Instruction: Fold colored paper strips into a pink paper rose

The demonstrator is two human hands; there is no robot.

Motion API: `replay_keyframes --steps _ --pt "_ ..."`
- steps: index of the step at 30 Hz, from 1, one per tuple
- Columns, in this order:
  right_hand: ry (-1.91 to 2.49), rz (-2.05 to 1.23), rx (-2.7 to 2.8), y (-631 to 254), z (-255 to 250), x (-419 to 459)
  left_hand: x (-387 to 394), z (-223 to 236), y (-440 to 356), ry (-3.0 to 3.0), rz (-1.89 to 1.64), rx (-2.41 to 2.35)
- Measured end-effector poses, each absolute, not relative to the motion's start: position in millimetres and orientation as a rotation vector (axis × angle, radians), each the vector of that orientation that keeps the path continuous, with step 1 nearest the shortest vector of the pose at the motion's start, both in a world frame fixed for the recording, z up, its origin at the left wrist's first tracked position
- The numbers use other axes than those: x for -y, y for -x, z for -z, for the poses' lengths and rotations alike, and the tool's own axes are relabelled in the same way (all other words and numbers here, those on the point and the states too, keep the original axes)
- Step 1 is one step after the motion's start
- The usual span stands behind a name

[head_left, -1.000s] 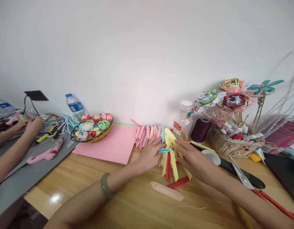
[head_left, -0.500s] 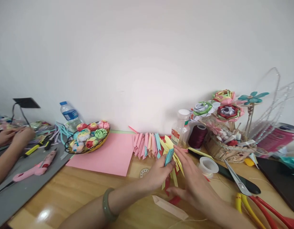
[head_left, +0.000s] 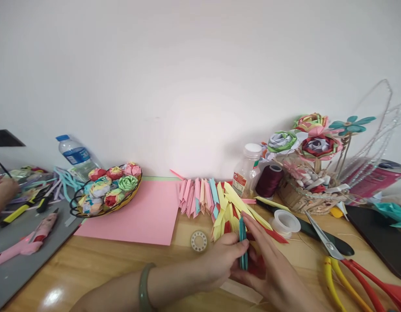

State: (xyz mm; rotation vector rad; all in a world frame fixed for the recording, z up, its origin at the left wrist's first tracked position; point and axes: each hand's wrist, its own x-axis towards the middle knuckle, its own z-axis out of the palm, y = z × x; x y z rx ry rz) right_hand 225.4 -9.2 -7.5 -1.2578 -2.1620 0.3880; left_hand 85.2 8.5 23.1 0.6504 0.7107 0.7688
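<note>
A small stack of folded teal paper strips (head_left: 242, 245) stands on edge between my hands. My left hand (head_left: 221, 260), with a green bangle on its wrist, pinches the stack from the left. My right hand (head_left: 272, 268) closes on it from the right, its fingers by the top end and its thumb near the bottom end. Just beyond lie loose folded yellow paper strips (head_left: 222, 212) with red ones among them. Farther back is a row of pink folded strips (head_left: 189, 197). Below my hands a pale folded strip (head_left: 241, 291) is partly covered.
Pink paper (head_left: 148, 216) and a basket of paper flowers (head_left: 109, 212) lie left. Tape (head_left: 286, 222), scissors (head_left: 330, 247), a thread spool (head_left: 269, 181) and a clear bottle (head_left: 247, 169) are right. Another person's hand (head_left: 3, 193) works at far left, near a pink glue gun (head_left: 27, 245).
The teal stack has moved down and right, now upright between both hands. My right hand has come off the yellow strips and closed in on the stack. The view has shifted slightly right.
</note>
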Motion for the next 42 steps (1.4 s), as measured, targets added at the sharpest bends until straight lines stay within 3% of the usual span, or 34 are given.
replay_keyframes --steps 17,33,42 --pt "1.242 -0.397 2.116 -241.2 7.0 8.1 -3.2 -23.4 -88.0 -0.627 -0.713 -0.618" --pt "1.2 -0.135 2.217 -244.7 8.2 6.1 -0.2 -14.1 -85.1 -0.748 -0.679 -0.696" --pt "1.201 -0.284 2.173 -241.5 8.7 8.6 1.0 -12.7 -82.8 -0.803 -0.653 -0.673"
